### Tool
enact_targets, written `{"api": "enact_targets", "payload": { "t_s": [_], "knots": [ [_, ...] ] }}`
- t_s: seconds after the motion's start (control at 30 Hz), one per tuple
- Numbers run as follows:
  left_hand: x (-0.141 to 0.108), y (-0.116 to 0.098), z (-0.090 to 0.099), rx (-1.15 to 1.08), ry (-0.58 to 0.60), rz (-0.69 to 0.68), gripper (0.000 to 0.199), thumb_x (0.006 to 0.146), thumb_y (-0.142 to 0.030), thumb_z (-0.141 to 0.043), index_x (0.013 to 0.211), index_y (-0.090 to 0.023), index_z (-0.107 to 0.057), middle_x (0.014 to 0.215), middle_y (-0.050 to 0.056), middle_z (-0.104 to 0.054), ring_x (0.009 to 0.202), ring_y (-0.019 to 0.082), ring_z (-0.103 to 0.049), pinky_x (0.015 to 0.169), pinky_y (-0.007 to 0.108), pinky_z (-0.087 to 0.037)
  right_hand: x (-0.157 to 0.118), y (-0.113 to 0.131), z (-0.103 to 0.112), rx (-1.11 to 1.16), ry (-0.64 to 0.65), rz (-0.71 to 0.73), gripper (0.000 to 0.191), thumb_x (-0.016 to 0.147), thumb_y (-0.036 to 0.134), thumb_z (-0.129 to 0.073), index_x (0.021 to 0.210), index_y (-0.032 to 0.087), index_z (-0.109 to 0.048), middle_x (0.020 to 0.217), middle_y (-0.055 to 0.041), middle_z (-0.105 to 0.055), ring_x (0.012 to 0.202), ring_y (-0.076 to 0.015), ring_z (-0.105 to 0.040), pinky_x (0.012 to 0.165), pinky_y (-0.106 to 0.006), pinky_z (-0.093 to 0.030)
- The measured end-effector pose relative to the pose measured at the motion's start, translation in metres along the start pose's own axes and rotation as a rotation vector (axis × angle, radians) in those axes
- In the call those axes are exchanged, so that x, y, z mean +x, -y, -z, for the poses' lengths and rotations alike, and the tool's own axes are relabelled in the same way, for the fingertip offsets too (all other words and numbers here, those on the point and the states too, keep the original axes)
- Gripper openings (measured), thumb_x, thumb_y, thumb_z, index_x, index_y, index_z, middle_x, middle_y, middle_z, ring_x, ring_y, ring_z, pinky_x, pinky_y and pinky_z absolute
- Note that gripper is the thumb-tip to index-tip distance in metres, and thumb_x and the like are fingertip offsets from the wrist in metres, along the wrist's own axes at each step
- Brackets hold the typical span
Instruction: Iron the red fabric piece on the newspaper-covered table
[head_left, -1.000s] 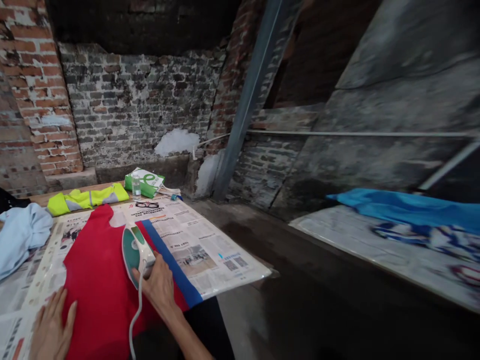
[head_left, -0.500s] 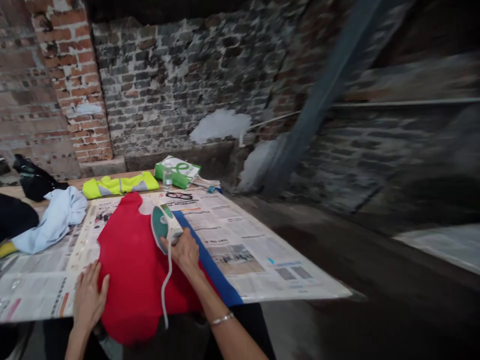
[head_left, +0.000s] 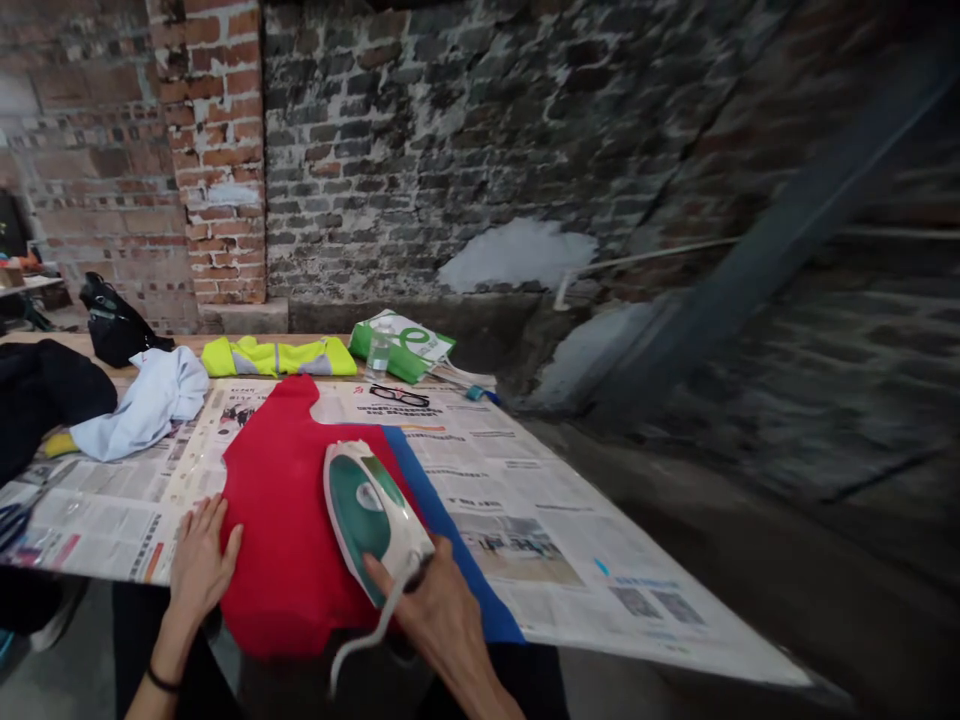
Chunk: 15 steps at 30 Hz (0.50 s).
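A red cloth piece [head_left: 277, 500] lies on the newspaper-covered table [head_left: 555, 500], its lower part hanging over the front edge. Under its right side shows a blue cloth [head_left: 457, 540]. My right hand [head_left: 442, 610] is closed round the handle of a green and white iron [head_left: 367, 510], which is over the red cloth near the front edge; whether its sole touches the cloth cannot be made out. A white cord hangs from the iron's rear. My left hand [head_left: 201, 560] lies flat with fingers spread at the left edge of the red cloth, gripping nothing.
Behind are a yellow reflective vest [head_left: 300, 358], a clear bottle [head_left: 379, 350], a green-white bag [head_left: 420, 352] and glasses [head_left: 400, 395]. At left lie a light blue cloth [head_left: 146, 405], dark cloth [head_left: 52, 395], black bag [head_left: 116, 325] and scissors [head_left: 19, 515].
The iron, held in my right hand, has come nearer along the red cloth towards the front edge. The camera view has turned left. My left hand stays at the cloth's left edge.
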<state>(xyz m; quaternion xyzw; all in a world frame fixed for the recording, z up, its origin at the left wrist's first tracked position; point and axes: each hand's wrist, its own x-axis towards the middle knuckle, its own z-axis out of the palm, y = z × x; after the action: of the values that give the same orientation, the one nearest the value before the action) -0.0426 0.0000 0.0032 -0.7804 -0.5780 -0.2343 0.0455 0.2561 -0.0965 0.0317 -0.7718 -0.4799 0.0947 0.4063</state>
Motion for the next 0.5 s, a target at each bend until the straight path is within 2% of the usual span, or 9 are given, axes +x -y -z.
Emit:
{"api": "enact_targets", "payload": {
  "t_s": [0.07, 0.13, 0.2, 0.27, 0.37, 0.5],
  "knots": [
    [-0.001, -0.002, 0.001, -0.003, 0.005, 0.007, 0.050, 0.102, -0.039, -0.042, 0.139, -0.012, -0.061, 0.147, 0.014, -0.059, 0.140, 0.031, -0.052, 0.118, 0.054, -0.040, -0.020, -0.010, 0.004, 0.044, 0.005, 0.023, 0.065, 0.075, 0.065, -0.063, 0.116, 0.015, -0.057, 0.100, -0.0155, -0.072, 0.092, -0.0339, -0.071, 0.079, -0.042, -0.054],
    [-0.003, -0.004, 0.001, -0.004, 0.002, 0.018, 0.048, 0.102, -0.038, -0.041, 0.139, -0.015, -0.061, 0.147, 0.013, -0.059, 0.140, 0.030, -0.052, 0.118, 0.054, -0.040, -0.032, -0.016, 0.006, 0.080, 0.071, 0.049, 0.062, 0.074, 0.065, -0.066, 0.114, 0.018, -0.058, 0.102, -0.0138, -0.073, 0.090, -0.0323, -0.072, 0.077, -0.040, -0.055],
    [-0.004, -0.006, 0.002, -0.004, 0.000, 0.028, 0.047, 0.103, -0.037, -0.040, 0.139, -0.017, -0.061, 0.148, 0.011, -0.059, 0.141, 0.029, -0.052, 0.119, 0.053, -0.039, -0.037, -0.017, 0.003, 0.103, 0.153, 0.082, 0.060, 0.075, 0.063, -0.068, 0.115, 0.019, -0.058, 0.103, -0.0129, -0.073, 0.090, -0.0316, -0.072, 0.077, -0.039, -0.055],
    [-0.005, -0.008, 0.002, 0.000, 0.008, 0.036, 0.047, 0.104, -0.037, -0.039, 0.140, -0.017, -0.061, 0.148, 0.011, -0.059, 0.141, 0.028, -0.051, 0.119, 0.053, -0.038, -0.036, -0.011, -0.005, 0.114, 0.158, 0.116, 0.060, 0.076, 0.060, -0.068, 0.119, 0.019, -0.057, 0.104, -0.0133, -0.073, 0.094, -0.0323, -0.072, 0.079, -0.040, -0.055],
    [-0.006, -0.009, 0.004, 0.011, 0.024, 0.043, 0.049, 0.104, -0.038, -0.037, 0.140, -0.014, -0.060, 0.149, 0.012, -0.058, 0.142, 0.029, -0.050, 0.119, 0.054, -0.037, -0.025, 0.015, -0.025, 0.110, 0.116, 0.147, 0.063, 0.077, 0.053, -0.068, 0.126, 0.017, -0.055, 0.107, -0.0152, -0.072, 0.101, -0.0345, -0.070, 0.084, -0.042, -0.053],
    [-0.004, -0.006, 0.004, 0.032, 0.022, 0.026, 0.050, 0.104, -0.037, -0.035, 0.141, -0.013, -0.059, 0.149, 0.012, -0.058, 0.142, 0.029, -0.050, 0.119, 0.053, -0.038, 0.007, 0.071, -0.055, 0.054, 0.189, 0.146, 0.057, 0.076, 0.043, -0.072, 0.122, 0.013, -0.057, 0.106, -0.0181, -0.072, 0.103, -0.0364, -0.070, 0.086, -0.042, -0.053]
  ]
}}
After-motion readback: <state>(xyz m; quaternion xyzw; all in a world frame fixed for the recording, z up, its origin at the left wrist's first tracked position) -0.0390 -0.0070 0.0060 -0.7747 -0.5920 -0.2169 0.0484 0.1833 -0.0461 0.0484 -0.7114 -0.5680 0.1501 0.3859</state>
